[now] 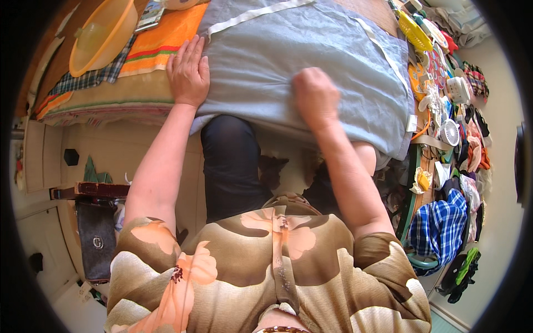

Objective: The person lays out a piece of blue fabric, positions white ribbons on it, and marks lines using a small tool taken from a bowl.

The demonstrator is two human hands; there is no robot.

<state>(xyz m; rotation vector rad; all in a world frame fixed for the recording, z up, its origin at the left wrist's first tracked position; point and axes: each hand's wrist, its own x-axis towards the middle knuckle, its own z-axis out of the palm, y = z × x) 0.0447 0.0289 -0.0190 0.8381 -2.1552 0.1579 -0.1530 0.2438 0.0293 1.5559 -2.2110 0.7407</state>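
A grey-blue cloth with white tapes sewn on it is spread over the table and hangs down at its near edge. My left hand lies flat at the cloth's left border, partly over an orange striped towel. Its fingers are extended and hold nothing. On the middle of the cloth, my right hand is curled into a fist and blurred. Folds gather in the fabric just left of this fist, as if pinched; the fingertips are hidden beneath the knuckles. A small white label sits at the cloth's right edge.
A yellow plastic basin and a phone rest at the upper left. Cluttered along the right side are a yellow basket, a small white fan and a blue checked cloth. A dark bag stands at the lower left.
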